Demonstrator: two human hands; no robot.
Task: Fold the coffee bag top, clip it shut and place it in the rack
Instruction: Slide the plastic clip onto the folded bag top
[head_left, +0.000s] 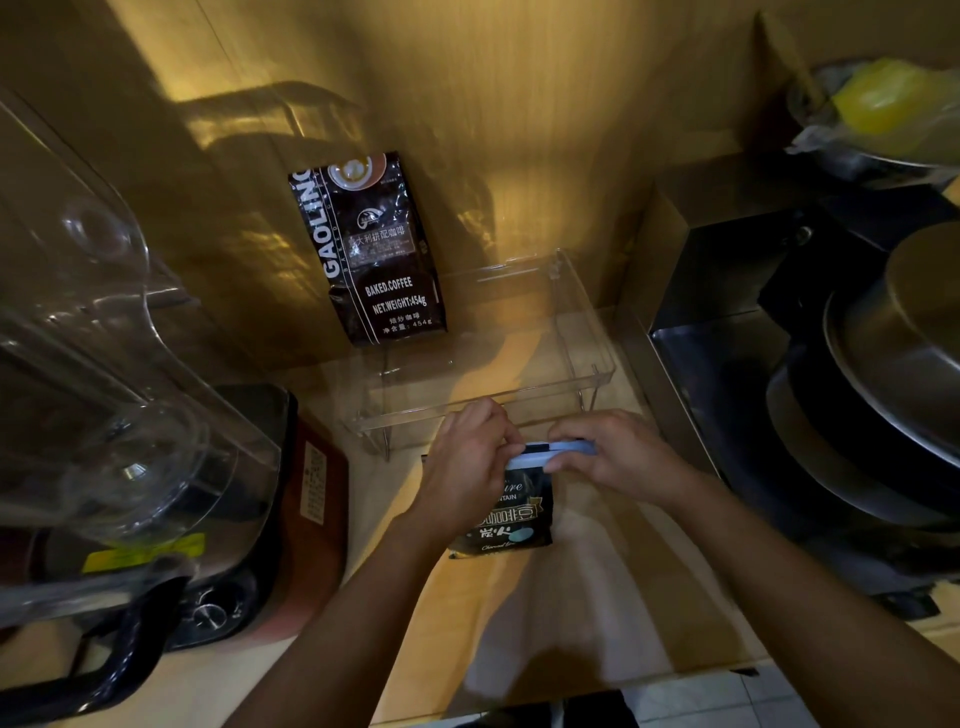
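A small dark coffee bag (511, 514) stands on the wooden counter just in front of a clear acrylic rack (592, 364). Across its folded top lies a pale blue clip (550, 449). My left hand (467, 462) pinches the left end of the bag top and clip. My right hand (618, 457) grips the clip's right end. The upper part of the bag is hidden behind my fingers. A larger black coffee bag (379, 249) stands upright at the rack's back left, against the wall.
A blender with a clear jug (104, 415) and dark base (249, 545) fills the left side. Stacked steel pans and lids (883, 374) sit on the right beside a metal box (691, 249). The counter's front edge (571, 696) runs below my arms.
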